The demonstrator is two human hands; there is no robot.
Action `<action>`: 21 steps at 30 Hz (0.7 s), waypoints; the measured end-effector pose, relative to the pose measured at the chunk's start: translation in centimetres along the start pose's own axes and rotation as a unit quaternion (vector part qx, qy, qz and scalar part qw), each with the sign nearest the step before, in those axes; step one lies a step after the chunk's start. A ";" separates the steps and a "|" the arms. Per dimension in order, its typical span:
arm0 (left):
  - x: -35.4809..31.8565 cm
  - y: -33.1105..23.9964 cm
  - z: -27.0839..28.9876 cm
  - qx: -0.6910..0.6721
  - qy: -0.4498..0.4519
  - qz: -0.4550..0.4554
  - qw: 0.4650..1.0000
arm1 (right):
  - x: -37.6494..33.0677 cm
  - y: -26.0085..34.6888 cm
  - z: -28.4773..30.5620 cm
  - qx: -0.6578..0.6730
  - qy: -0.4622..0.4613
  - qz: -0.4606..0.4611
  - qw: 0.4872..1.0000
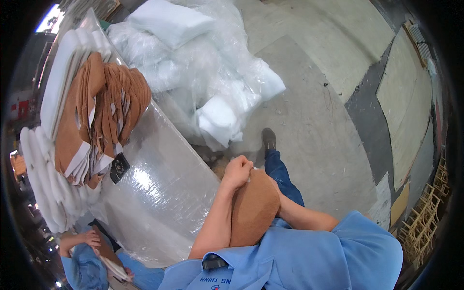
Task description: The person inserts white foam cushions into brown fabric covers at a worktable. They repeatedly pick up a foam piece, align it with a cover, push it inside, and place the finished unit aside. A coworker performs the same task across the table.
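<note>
Brown cloth (255,208) nr shirt (309,253) w/ lettering (216,280)

Brown cover (256,205), white foam (171,21), blue shirt (309,253)

Diffuse, moderately bright light fills the view. White glare blooms on the glossy tabletop (164,205), softer highlights streak the plastic film (193,72), and fisheye distortion curves the floor (333,121) toward a black rim.

Pass your left hand (238,172) leftward over the plastic-covered table (164,203) up to the brown fabric stack (99,116). Wrapped white foam (212,72) obstructs you ahead; a co-worker's arm (73,240) limits near-left access. The brown piece (253,208) blocks the gap between your forearms.
</note>
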State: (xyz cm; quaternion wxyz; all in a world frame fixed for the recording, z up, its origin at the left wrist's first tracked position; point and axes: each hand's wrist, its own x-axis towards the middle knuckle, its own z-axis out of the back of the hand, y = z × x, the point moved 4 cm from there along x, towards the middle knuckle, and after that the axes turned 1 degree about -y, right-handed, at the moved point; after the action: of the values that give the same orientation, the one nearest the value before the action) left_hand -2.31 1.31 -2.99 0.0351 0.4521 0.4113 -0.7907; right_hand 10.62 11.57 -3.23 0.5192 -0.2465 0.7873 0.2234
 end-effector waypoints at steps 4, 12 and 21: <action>0.1 -1.1 0.2 -0.048 0.087 0.079 0.992 | -1.3 0.9 -0.7 -0.029 -0.029 0.010 0.999; 1.5 -4.9 0.6 0.135 0.271 0.089 0.949 | -1.0 0.4 -1.6 0.054 0.002 0.046 0.997; 1.7 -6.9 -0.7 0.209 0.376 0.110 0.896 | -3.0 1.7 -2.7 0.118 -0.022 0.058 0.991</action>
State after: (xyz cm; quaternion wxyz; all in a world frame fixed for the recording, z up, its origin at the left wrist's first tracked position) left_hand -5.77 6.84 -0.18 -0.1314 0.7550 0.1665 -0.6205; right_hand 8.65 11.71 0.74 0.5480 -0.1323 0.8096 0.1636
